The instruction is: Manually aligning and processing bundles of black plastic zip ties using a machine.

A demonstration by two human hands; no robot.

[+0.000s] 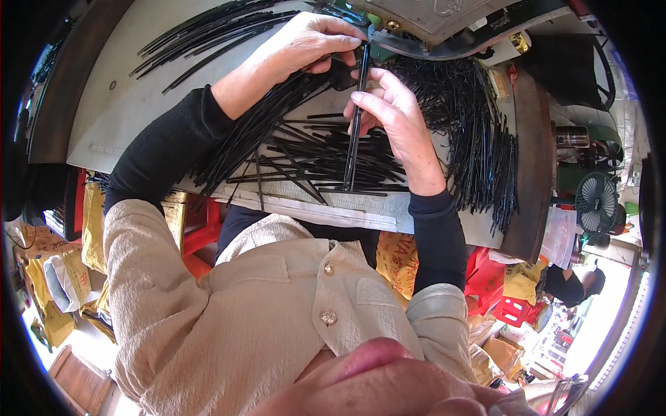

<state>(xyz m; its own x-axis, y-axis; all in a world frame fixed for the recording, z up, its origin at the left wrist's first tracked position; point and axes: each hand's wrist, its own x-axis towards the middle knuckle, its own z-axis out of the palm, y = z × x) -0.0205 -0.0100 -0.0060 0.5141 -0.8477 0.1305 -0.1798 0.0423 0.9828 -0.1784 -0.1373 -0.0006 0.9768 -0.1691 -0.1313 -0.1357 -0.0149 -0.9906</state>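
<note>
A long, glossy black strip (pixel 355 132) runs upright through the middle, from the machine down to the near edge of the table. My right hand (pixel 395 114) is closed around its upper part, thumb over it and fingers behind. My left hand (pixel 312 41) pinches at the strip's far end, close to the machine (pixel 444 21), which looks like a sewing machine. What lies exactly between those fingertips is hard to make out. Loose black strips (pixel 326 156) lie crisscrossed beneath my hands, and a longer bundle (pixel 243 139) slants under my left wrist.
A thick heap of black strips (pixel 479 145) hangs across the table's right side. More strips (pixel 208 41) lie at the far left of the pale tabletop (pixel 104 104). A green fan (pixel 596 201) stands beyond the right edge. Yellow sacks (pixel 94 229) and a red stool (pixel 201 239) are below.
</note>
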